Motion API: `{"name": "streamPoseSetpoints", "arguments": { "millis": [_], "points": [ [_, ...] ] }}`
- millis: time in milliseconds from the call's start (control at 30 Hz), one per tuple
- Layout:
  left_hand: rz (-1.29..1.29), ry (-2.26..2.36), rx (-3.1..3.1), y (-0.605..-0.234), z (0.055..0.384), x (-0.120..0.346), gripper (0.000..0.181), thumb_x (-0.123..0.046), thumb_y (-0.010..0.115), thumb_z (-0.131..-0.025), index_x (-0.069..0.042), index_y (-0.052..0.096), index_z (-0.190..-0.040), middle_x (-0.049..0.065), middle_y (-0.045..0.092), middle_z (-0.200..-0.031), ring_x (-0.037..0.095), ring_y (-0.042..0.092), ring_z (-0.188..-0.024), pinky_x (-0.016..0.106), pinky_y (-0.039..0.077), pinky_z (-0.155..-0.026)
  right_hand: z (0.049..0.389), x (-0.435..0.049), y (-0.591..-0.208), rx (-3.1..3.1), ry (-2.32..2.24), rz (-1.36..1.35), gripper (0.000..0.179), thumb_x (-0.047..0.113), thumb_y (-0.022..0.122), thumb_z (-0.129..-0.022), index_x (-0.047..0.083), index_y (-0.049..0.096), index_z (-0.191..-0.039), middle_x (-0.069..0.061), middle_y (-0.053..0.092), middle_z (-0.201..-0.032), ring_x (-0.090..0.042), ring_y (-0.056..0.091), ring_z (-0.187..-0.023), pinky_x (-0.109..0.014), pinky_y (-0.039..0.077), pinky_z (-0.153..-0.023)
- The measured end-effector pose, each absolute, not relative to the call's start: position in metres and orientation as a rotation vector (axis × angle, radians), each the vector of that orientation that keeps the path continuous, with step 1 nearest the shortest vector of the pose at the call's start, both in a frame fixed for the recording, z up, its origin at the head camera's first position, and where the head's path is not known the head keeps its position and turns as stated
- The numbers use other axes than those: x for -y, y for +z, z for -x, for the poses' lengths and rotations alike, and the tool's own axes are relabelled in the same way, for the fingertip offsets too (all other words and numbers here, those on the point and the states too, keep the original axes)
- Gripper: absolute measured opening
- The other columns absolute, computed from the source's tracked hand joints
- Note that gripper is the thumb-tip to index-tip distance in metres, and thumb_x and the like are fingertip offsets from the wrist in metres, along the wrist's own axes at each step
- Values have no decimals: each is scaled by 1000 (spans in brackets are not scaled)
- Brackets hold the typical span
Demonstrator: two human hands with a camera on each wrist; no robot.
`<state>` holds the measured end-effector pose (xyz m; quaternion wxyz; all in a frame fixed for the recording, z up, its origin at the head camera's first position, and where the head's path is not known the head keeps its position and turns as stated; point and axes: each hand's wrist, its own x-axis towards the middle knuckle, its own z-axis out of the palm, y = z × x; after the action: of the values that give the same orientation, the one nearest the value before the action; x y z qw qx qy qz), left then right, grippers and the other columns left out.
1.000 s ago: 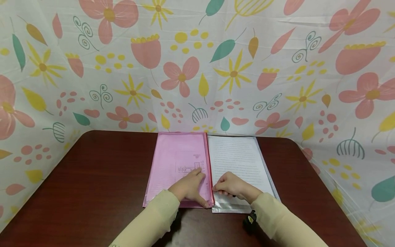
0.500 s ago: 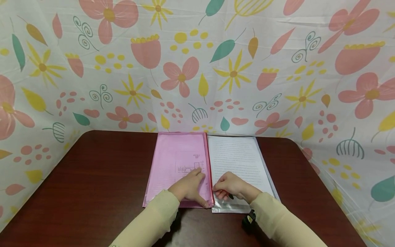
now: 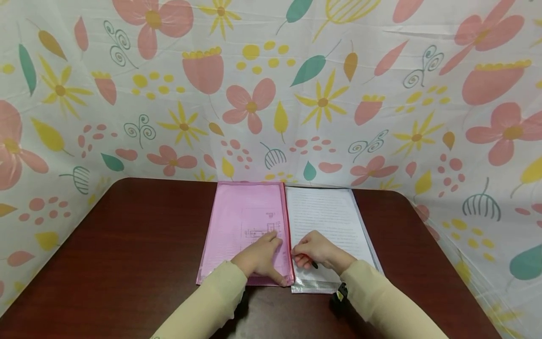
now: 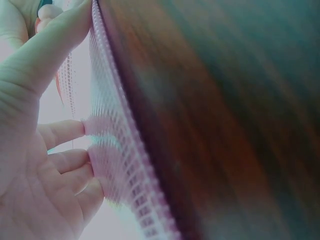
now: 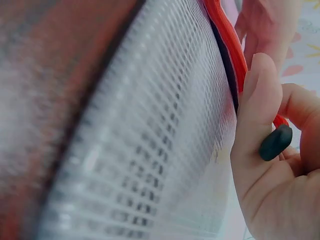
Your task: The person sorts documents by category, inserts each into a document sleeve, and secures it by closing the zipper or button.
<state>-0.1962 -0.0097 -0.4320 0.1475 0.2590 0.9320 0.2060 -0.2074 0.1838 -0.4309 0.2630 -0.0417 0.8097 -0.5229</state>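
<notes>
A pink mesh zipper pouch [image 3: 228, 212] lies flat, papers with a line drawing showing through it. My left hand [image 3: 260, 256] rests spread on its lower right part, thumb at the bottom corner; the left wrist view shows fingertips [image 4: 75, 130] touching the mesh. Along the pouch's right side runs a red zipper [image 3: 288, 221]. At that zipper's lower part, my right hand [image 3: 317, 247] pinches the zipper pull between thumb and curled forefinger. The pull's black end [image 5: 276, 142] sticks out below the fingers on a red cord; the slider is hidden by the fingers.
A clear mesh pouch [image 3: 326, 212] with printed pages lies right of the pink one, its near edge below my right hand. Both are on a dark brown table [image 3: 148, 235]. A flowered cloth [image 3: 254, 56] hangs behind the table.
My right hand has moved slightly away from me along the red zipper, and the pull's black end now shows more below the fingers. The left hand stays in place.
</notes>
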Motion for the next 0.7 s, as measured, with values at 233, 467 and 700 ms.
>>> {"name": "streamPoseSetpoints", "arguments": {
  "millis": [233, 467, 700],
  "points": [
    [-747, 586, -2685, -433, 197, 10, 113, -53, 88, -50, -5, 41, -141, 16, 26, -154, 28, 25, -143, 38, 27, -114, 217, -181, -432, -2215, -1420, 57, 18, 4, 60, -82, -12, 66, -76, -2, 62, -54, -8, 59, -47, -22, 50, -45],
    [-745, 583, -2681, -433, 197, 10, 114, -54, 88, -50, -5, 40, -142, 16, 25, -155, 28, 24, -143, 38, 28, -114, 223, -180, -434, -2208, -1485, 17, 19, 4, 59, -84, -14, 65, -81, -4, 62, -57, -9, 59, -48, -22, 50, -46],
    [-748, 584, -2691, -433, 197, 10, 113, -53, 88, -49, -5, 42, -140, 16, 26, -154, 28, 25, -143, 38, 28, -114, 227, -177, -435, -2177, -1578, -64, 21, 3, 58, -86, -16, 64, -91, -5, 64, -61, -10, 60, -50, -22, 50, -47]
  ]
}}
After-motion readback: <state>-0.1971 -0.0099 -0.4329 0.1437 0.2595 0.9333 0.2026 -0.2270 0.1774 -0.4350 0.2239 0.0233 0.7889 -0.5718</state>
